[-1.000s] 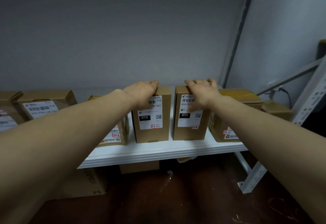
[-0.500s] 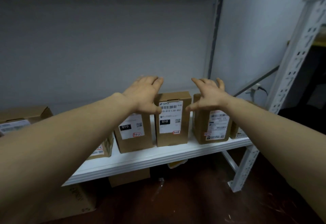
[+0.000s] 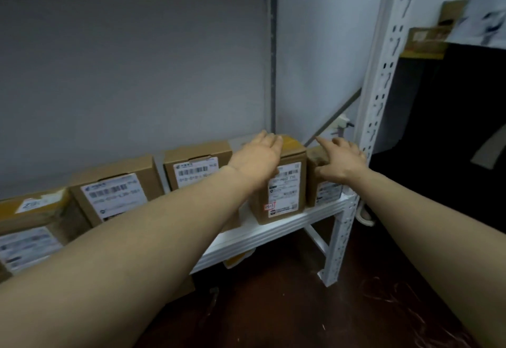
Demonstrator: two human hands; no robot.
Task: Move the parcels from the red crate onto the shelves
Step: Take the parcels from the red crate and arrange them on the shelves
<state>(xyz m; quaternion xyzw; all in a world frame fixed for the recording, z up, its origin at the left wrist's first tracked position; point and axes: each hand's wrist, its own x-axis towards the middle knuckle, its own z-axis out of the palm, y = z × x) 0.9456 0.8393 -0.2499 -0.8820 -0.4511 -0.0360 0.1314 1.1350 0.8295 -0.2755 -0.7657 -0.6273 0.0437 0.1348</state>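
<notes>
5 parcels [image 3: 115,194] stand in a row along the white shelf [image 3: 273,238], labels facing out. The left hand [image 3: 257,156], fingers straight, lies over the top of the 4th parcel [image 3: 287,191]. The right hand [image 3: 342,158], fingers loosely spread, hovers at the 5th parcel [image 3: 324,191] (tight against the upright post [image 3: 383,101] at the shelf's right end). Bare shelf shows along the front edge.
</notes>
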